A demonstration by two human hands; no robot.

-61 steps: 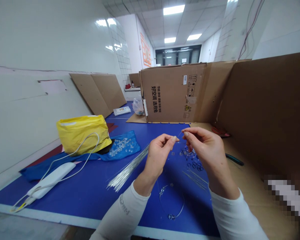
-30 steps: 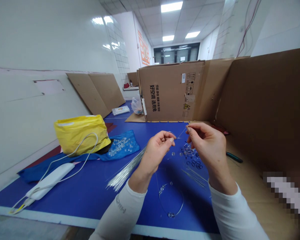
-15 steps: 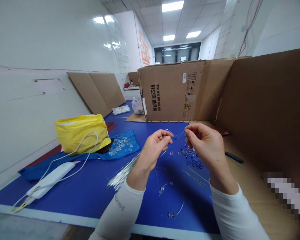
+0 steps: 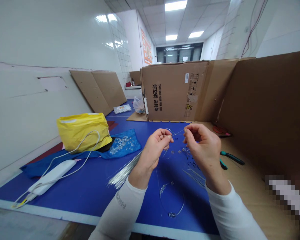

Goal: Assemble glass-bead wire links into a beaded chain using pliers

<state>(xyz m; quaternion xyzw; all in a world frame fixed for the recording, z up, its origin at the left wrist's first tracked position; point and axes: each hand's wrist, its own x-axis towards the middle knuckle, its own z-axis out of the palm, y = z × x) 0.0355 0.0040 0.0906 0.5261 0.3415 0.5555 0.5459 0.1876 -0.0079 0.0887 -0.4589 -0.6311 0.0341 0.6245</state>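
Above the middle of the blue table, my left hand pinches a thin clear or silvery wire. My right hand is closed on the other part of that wire, so it spans the small gap between the fingertips. A curved piece of it shows behind my left fingers. Below my hands lies a wire loop with several clear beads on it. A bundle of straight silvery wires lies under my left forearm. Dark rings and loose beads are partly hidden behind my right hand.
Clear beads rest on a blue cloth beside a yellow bag. A white power strip with its cable lies at left. Green-handled pliers and red-handled scissors lie at right. Cardboard walls stand behind.
The wire between my hands now lies flatter. My right hand has shifted slightly left and down, showing more of the pliers. The view has turned slightly.
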